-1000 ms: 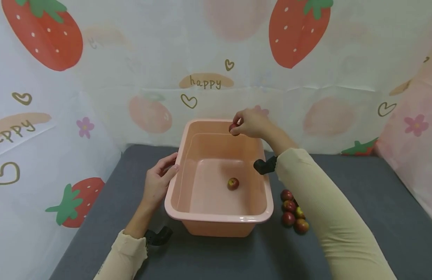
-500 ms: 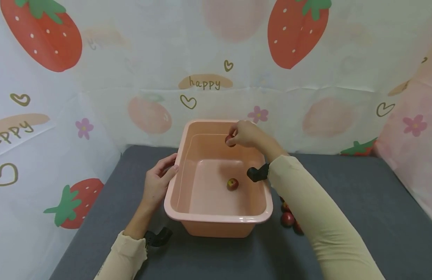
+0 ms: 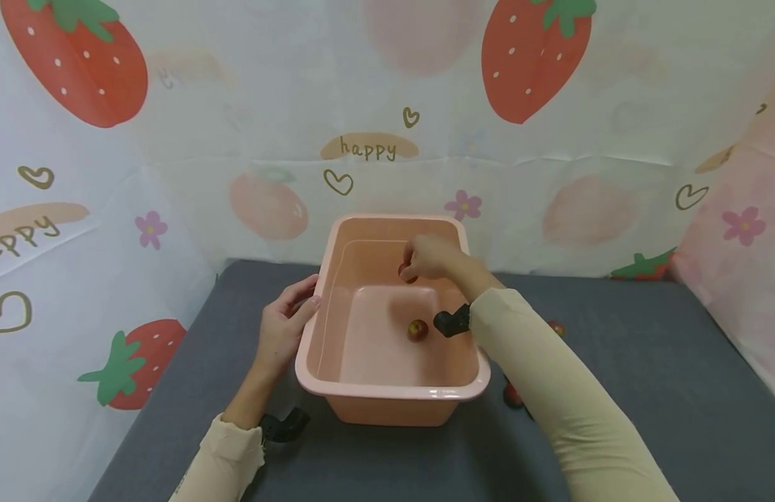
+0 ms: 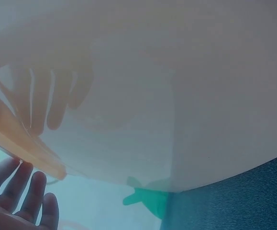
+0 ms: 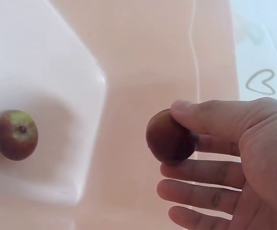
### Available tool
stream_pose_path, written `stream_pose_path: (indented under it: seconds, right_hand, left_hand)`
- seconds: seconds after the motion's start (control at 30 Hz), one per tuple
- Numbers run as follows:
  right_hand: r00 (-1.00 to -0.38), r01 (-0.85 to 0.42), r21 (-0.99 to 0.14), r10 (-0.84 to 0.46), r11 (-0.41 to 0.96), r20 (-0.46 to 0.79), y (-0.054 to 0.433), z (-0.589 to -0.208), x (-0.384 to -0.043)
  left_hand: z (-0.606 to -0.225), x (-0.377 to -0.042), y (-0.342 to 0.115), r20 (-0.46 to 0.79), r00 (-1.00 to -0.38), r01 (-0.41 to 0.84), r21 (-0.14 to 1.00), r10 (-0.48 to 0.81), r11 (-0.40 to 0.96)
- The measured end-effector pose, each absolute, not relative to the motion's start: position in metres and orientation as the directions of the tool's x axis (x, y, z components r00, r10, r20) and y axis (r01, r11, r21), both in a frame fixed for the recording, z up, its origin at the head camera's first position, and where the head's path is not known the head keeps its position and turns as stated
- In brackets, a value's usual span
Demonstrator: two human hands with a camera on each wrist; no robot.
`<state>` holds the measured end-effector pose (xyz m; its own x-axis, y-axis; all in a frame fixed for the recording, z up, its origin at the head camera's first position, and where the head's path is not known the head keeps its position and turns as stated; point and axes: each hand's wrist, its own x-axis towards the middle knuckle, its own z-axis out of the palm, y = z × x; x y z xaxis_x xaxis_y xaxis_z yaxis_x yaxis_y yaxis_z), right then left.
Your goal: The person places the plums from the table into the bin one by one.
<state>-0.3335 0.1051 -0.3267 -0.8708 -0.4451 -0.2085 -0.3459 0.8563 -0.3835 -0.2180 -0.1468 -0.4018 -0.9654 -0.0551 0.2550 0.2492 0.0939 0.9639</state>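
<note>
In the head view, my right hand [image 3: 430,256] is inside the pink plastic basin [image 3: 309,373], above its floor towards the far end. Thumb and fingers pinch a small dark red jujube [image 5: 169,136], with the other fingers stretched out below it in the right wrist view. Another red and yellow-green jujube [image 3: 417,330] lies alone on the basin floor, its stem end visible. My left hand [image 3: 284,326] rests against the basin's left rim, fingers extended and thumb near the edge. In the left wrist view those fingers [image 4: 33,199] lie just below the rim, outside the wall.
Beside the basin on the right, several more jujubes [image 3: 513,396] lie on the dark grey cloth [image 3: 632,348], mostly hidden under my right sleeve [image 3: 550,376]. A fabric backdrop [image 3: 387,90] with printed strawberries rises behind and along both sides.
My right hand has come down and slightly left from above the basin's far rim into the basin, carrying the jujube. My left hand has stayed at the rim.
</note>
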Motion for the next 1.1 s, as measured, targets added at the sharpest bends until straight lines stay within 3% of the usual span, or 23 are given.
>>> stream_pose_path:
  seconds: [0.67,0.9,1.1]
  right_hand:
    - [-0.857,-0.379,-0.202,-0.425,0.903,-0.291,0.104,-0.331,-0.33]
    - [-0.837,-0.407,-0.243,-0.466,0.88,-0.286,0.102,-0.322,-0.327]
    - [-0.817,-0.466,-0.312,-0.538,0.828,-0.207,0.105,-0.304,-0.322]
  left_hand:
    - [-0.401,-0.218,-0.146,0.253,-0.966,0.248,0.966,-0.059,0.076]
    - [-0.401,-0.217,-0.146,0.251,-0.967,0.246,0.966,-0.055,0.083]
    - [-0.401,-0.217,-0.145,0.25,-0.966,0.246,0.967,-0.06,0.067]
